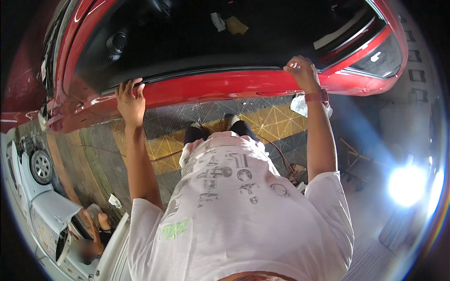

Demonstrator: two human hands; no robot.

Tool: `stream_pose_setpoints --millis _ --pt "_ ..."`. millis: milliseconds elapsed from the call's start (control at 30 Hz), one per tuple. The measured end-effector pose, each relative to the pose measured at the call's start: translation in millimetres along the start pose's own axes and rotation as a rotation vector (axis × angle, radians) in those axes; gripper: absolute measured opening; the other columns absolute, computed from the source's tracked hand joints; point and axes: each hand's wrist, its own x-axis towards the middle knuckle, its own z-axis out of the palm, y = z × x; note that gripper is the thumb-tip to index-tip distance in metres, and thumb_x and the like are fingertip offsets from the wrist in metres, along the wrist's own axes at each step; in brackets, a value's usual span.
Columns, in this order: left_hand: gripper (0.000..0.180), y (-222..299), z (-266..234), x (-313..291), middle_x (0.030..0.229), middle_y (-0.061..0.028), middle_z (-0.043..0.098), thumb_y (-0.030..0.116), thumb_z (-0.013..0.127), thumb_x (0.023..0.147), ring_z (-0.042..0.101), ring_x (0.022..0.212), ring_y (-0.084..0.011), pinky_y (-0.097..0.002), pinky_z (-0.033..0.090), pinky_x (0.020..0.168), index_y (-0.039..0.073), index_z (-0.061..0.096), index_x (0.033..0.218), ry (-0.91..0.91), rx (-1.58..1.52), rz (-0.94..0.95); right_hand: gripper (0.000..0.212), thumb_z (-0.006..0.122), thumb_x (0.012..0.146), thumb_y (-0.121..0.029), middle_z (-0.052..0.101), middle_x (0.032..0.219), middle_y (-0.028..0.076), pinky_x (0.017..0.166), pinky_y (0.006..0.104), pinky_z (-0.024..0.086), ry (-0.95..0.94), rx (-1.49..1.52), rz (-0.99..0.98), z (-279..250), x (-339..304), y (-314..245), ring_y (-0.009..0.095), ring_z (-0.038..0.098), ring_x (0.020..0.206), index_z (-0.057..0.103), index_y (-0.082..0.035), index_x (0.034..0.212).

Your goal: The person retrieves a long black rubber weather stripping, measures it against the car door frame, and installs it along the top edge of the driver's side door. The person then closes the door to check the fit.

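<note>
A long black trim strip point(211, 70) runs along the lower edge of the window opening of a red car door point(211, 89). Near the strip's left part, my left hand point(131, 102) grips it between thumb and curled fingers. Farther right, my right hand point(304, 75), with a red band on the wrist, pinches the same strip close to the rear of the opening. Both arms reach forward, spread wide apart. Whether the strip is seated or loose on the door, I cannot tell. Inside the dark opening lie a white scrap point(218, 22) and a tan scrap point(236, 25).
Black and yellow floor tiles point(276, 121) lie below the door, with a hose point(279, 152) across them. A clear plastic bag point(300, 105) sits under my right arm. A bright lamp point(407, 186) shines at right. At lower left, another person point(96, 229) is beside a pale car point(51, 208).
</note>
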Motion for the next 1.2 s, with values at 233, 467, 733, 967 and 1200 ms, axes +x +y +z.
stream_pose_setpoints --millis 233,467,733,967,1200 --pt "0.021 19 -3 -3 0.123 -0.0068 0.075 0.02 0.08 0.092 0.066 0.12 -0.0343 -0.0473 0.053 0.103 0.016 0.08 0.113 -0.006 -0.101 -0.076 0.022 0.086 0.084 -0.02 0.071 0.089 0.013 0.081 0.0434 0.054 0.072 0.223 -0.032 -5 -4 9 0.034 0.068 0.085 0.071 -0.005 0.089" --pt "0.02 35 7 -4 0.119 -0.0071 0.071 0.018 0.081 0.091 0.064 0.119 -0.0369 -0.0492 0.059 0.093 0.013 0.078 0.11 0.036 -0.182 -0.159 0.016 0.084 0.087 -0.013 0.07 0.094 0.01 0.088 0.0435 0.053 -0.007 0.054 -0.003 -15 -5 34 0.031 0.067 0.095 0.072 -0.006 0.094" --pt "0.022 38 14 -7 0.123 -0.0077 0.07 0.015 0.082 0.091 0.063 0.12 -0.0378 -0.0497 0.057 0.097 0.012 0.075 0.112 0.026 -0.177 -0.189 0.015 0.082 0.089 -0.015 0.069 0.095 0.011 0.09 0.0445 0.051 0.013 0.064 -0.002 -18 -11 51 0.032 0.066 0.097 0.071 -0.005 0.094" --pt "0.022 37 9 -5 0.121 -0.0122 0.071 0.017 0.076 0.097 0.063 0.119 -0.0387 -0.0489 0.054 0.1 0.009 0.072 0.118 0.039 -0.199 -0.189 0.018 0.081 0.092 -0.019 0.068 0.101 0.011 0.095 0.0475 0.049 0.06 -0.005 -0.061 -8 -15 56 0.034 0.065 0.103 0.07 -0.007 0.1" --pt "0.037 21 -25 31 0.124 -0.0153 0.071 0.03 0.071 0.103 0.065 0.121 -0.0396 -0.0516 0.049 0.112 0.006 0.067 0.132 0.052 -0.117 0.074 0.028 0.081 0.095 -0.03 0.069 0.113 0.011 0.1 0.0514 0.048 0.157 -0.115 -0.112 -3 -22 38 0.034 0.063 0.115 0.071 -0.008 0.108"
